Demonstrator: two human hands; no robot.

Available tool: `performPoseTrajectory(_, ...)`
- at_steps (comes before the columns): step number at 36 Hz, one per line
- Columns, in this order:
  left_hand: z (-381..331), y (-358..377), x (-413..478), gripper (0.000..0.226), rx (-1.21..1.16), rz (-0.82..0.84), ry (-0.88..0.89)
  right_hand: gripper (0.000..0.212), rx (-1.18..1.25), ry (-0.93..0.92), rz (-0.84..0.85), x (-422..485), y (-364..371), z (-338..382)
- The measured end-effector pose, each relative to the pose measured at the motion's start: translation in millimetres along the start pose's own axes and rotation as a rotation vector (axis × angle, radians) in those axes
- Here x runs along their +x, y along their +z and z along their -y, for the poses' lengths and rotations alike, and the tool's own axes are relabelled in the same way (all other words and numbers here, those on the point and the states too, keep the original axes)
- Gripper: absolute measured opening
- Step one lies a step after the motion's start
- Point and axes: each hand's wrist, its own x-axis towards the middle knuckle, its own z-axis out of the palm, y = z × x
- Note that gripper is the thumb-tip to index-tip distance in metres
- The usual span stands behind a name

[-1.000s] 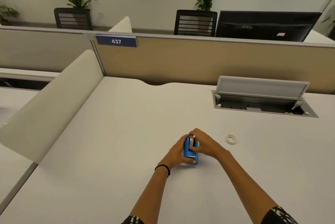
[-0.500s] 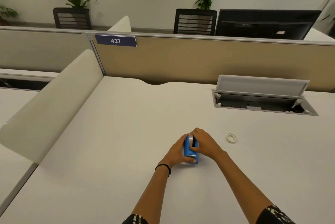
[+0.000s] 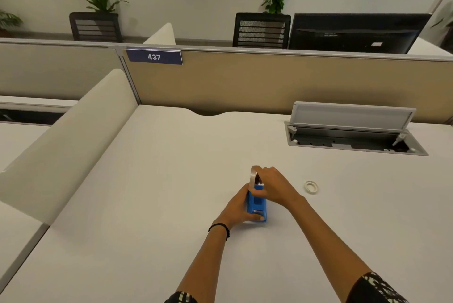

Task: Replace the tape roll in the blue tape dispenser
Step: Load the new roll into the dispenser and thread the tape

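Observation:
The blue tape dispenser (image 3: pixel 257 206) stands on the white desk (image 3: pixel 159 192), a little in front of me. My left hand (image 3: pixel 239 209) grips its left side and front end. My right hand (image 3: pixel 273 186) pinches a pale tape roll (image 3: pixel 252 176) held on edge, partly above the dispenser's far end, with a dark hub just visible inside it. A second small white tape ring (image 3: pixel 311 186) lies flat on the desk to the right, apart from both hands.
An open cable tray (image 3: pixel 355 142) with its lid raised is set into the desk at the back right. A beige partition (image 3: pixel 269 82) bounds the far edge. A rounded cream divider (image 3: pixel 66 141) runs along the left.
My right hand has risen with the tape roll, which now stands higher above the dispenser's far end. My left hand stays on the dispenser.

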Motion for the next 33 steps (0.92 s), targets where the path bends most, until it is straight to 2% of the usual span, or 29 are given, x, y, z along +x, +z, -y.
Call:
performPoseTrajectory(3, -2, 1, -2, 0.075, -0.022, 0.015, -0.004, 0.033, 0.043, 0.023, 0.014, 4, -3, 9)
performPoseTrajectory(6, -3, 2, -4, 0.079, -0.034, 0.005, -0.022, 0.028, 0.224, 0.100, -0.036, 4, -3, 14)
performPoseTrajectory(9, -5, 2, -4, 0.089, 0.002, -0.008, -0.030, 0.040, 0.409, 0.191, -0.114, 3, -3, 14)
performPoseTrajectory(12, -7, 4, -5, 0.093, 0.006, -0.037, -0.033, 0.042, 0.542, 0.245, -0.160, -2, -5, 11)
performPoseTrajectory(16, -9, 2, -8, 0.088, -0.062, -0.005, -0.031, 0.042, 0.632, 0.313, -0.153, -14, -5, 6)
performPoseTrajectory(19, -10, -1, -14, 0.089, -0.166, 0.024, -0.039, 0.050, 0.611, 0.312, -0.114, -24, -2, -1)
performPoseTrajectory(20, -11, 0, -18, 0.086, -0.181, -0.024, -0.030, 0.051, 0.605, 0.302, -0.098, -27, -2, -3)
performPoseTrajectory(24, -18, 7, -36, 0.047, -0.368, -0.315, -0.022, 0.046, 0.625, 0.328, 0.018, -37, 1, -9)
performPoseTrajectory(29, -27, 18, -50, 0.032, -0.475, -0.335, -0.048, 0.043, 0.645, 0.319, 0.087, -44, 6, -3)
performPoseTrajectory(33, -33, 26, -52, 0.037, -0.525, -0.355, -0.033, 0.035, 0.698, 0.291, 0.079, -49, 8, 3)
